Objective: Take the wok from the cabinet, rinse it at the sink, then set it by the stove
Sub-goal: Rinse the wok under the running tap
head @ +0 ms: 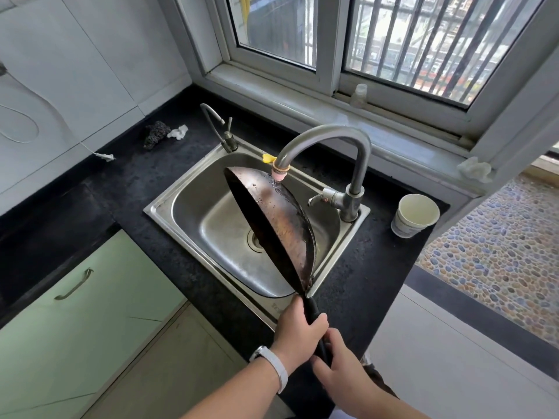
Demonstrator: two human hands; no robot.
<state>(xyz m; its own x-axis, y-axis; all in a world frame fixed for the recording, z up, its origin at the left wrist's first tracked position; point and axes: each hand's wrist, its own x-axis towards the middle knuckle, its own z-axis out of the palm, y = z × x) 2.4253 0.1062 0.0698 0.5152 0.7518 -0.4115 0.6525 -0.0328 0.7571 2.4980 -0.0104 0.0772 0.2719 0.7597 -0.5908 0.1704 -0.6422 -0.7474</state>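
A dark, worn wok (273,225) is tilted steeply on edge over the steel sink (193,207), its inside facing right. Water runs from the curved faucet (338,140) onto the wok's upper inner rim. My left hand (298,331), with a white wristband, grips the black handle close to the wok. My right hand (338,364) holds the handle's lower end just behind it.
A paper cup (414,214) stands on the black counter right of the sink. A small second tap (225,134) rises at the sink's back left, with a dark scrubber (155,133) and white wad beyond it. Green cabinet doors (75,285) lie below left; a window is behind.
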